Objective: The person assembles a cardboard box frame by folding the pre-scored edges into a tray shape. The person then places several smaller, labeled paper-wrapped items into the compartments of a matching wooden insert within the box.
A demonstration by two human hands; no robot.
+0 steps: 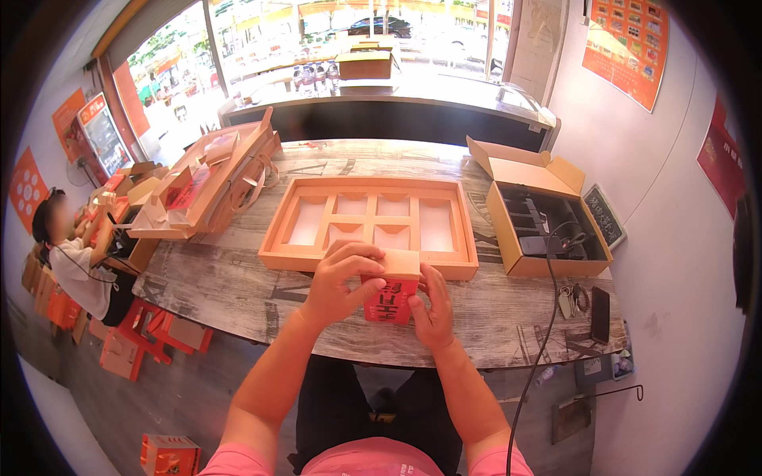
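A small red box (pixel 390 301) with dark printing and a pale orange top stands between my hands at the near side of the table. My left hand (pixel 343 279) is closed on its left side and upper edge, thumb across the printed face. From the right, my right hand (pixel 434 308) grips the box's other side with curled fingers. Just beyond lies a wide, shallow orange gift box (pixel 270 247), its insert divided into several compartments with white bottoms. My fingers overlap its near edge, hiding part of a front compartment.
An open cardboard carton (pixel 548 266) with dark items and a cable stands right, near a phone (pixel 601 314) and keys (pixel 570 301). Orange packaging with ribbon handles (pixel 252 186) leans at left. A person (pixel 79 258) sits far left by more boxes. A red stool (pixel 155 329) stands below.
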